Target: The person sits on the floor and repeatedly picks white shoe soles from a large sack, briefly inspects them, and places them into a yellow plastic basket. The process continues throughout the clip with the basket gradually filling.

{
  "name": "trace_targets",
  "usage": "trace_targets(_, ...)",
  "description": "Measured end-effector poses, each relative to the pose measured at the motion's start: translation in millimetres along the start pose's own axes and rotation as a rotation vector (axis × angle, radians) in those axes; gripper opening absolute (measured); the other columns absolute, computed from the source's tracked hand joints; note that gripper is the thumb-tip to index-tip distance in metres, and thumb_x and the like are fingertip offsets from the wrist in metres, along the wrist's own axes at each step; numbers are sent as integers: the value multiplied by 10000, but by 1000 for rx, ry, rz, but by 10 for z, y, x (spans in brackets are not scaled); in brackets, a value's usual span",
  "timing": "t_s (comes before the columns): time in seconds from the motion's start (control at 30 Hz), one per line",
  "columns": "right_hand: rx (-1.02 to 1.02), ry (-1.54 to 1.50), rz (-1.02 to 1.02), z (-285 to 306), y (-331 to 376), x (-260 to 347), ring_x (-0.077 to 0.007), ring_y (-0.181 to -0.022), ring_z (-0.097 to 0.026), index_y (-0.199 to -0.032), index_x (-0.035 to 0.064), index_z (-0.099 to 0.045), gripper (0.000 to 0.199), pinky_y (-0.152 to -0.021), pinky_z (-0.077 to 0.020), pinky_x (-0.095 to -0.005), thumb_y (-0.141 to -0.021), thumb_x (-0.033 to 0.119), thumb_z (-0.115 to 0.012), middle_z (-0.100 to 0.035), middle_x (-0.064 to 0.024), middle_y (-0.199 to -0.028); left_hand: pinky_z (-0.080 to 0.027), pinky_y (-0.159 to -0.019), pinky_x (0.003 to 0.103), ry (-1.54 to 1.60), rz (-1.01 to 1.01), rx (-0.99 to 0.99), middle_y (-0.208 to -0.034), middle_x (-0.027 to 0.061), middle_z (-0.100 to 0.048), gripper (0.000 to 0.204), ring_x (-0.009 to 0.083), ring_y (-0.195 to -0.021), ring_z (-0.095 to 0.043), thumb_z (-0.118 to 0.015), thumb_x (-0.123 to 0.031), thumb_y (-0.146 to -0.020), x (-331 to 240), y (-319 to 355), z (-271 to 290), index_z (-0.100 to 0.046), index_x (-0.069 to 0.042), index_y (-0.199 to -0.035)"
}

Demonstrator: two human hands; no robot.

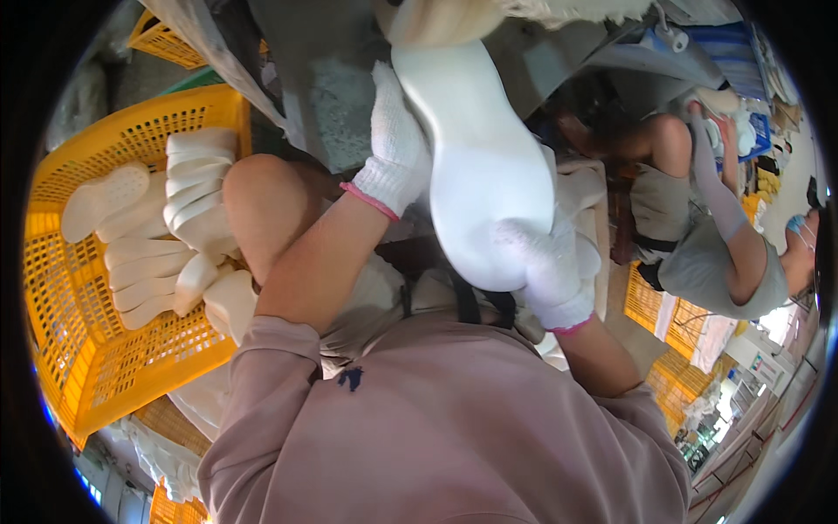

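Observation:
A smooth white shoe sole [489, 166] is held lengthwise in front of me, its heel end toward my body. My left hand [397, 144], in a white knit glove with a pink cuff, grips its left edge, fingers pointing away from me. My right hand [554, 271], gloved the same way, is closed round the right side of the heel end. The sole's far end meets a beige, rounded, blurred thing [445, 22] that looks like a buffing wheel. Where they meet, the sole's tip is hidden.
Left of my knee stands a yellow perforated crate [157, 367] with several white soles [196, 179] in it. Grey, dusty machine sheeting [340, 105] lies ahead. On the right a co-worker [733, 253] sits, holding a pale piece near a blue crate [758, 140]. More yellow crates [685, 384] stand behind.

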State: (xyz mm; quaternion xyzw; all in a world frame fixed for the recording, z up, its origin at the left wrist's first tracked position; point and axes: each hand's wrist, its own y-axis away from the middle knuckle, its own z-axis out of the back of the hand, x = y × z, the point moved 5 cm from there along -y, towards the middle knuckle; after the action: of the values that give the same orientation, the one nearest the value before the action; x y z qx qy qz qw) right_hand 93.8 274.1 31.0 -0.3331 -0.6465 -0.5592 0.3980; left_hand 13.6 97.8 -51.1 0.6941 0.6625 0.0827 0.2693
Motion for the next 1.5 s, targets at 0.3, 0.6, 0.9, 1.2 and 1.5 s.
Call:
trace_targets(0.3, 5, 296, -4, -190, 62, 234, -200, -911, -761, -1265, -70, -688, 449, -829, -617, -335, -859, 70, -822, -787, -138, -1039, -542, -1057, 390, 121, -155, 22, -1314, 131, -705, 419, 279, -1186, -670, -489, -345, -1122, -259, -105, 124, -653, -28, -1343)
trace_targets(0.6, -963, -103, 40, 1994, 1656, -1041, -261, -1214, -652, -1501, -14, -517, 624, -1017, -566, -404, -1000, 279, -745, -658, -127, -1357, -600, -863, 390, -968, 295, 40, -1324, 192, -690, 764, 254, -962, -703, -493, -627, -1092, 369, -188, 421, -515, 17, -1501)
trace_targets(0.9, -635, -256, -834, 2887, 2312, -3585, -249, -933, -675, -1335, -16, -625, 558, -795, -586, -407, -1017, 422, -755, -681, -132, -1097, -588, -883, 357, -1321, 142, 65, -1346, 168, -699, 565, 230, -1049, -705, -532, -460, -1110, 116, -69, 410, -600, -16, -1453)
trace_targets(1.2, -210, 795, -868, 3262, 2365, -2665, -204, -571, -617, -793, 12, -752, 441, -601, -510, -376, -957, 422, -744, -718, -115, -738, -549, -1058, 386, -1956, -1247, -89, -1327, 213, -708, 436, 292, -1209, -693, -453, -214, -1106, -1952, 1564, 690, -653, 83, -1354)
trace_targets(1.5, 37, 1046, -125, 1926, 787, -1097, -297, -886, -691, -1021, -55, -726, 325, -810, -534, -413, -1002, 265, -672, -700, -194, -927, -450, -1170, 438, -1925, -905, -945, -1507, 185, -573, 754, 361, -1373, -556, -799, -281, -908, -2653, 1842, 2684, -489, -11, -1540)
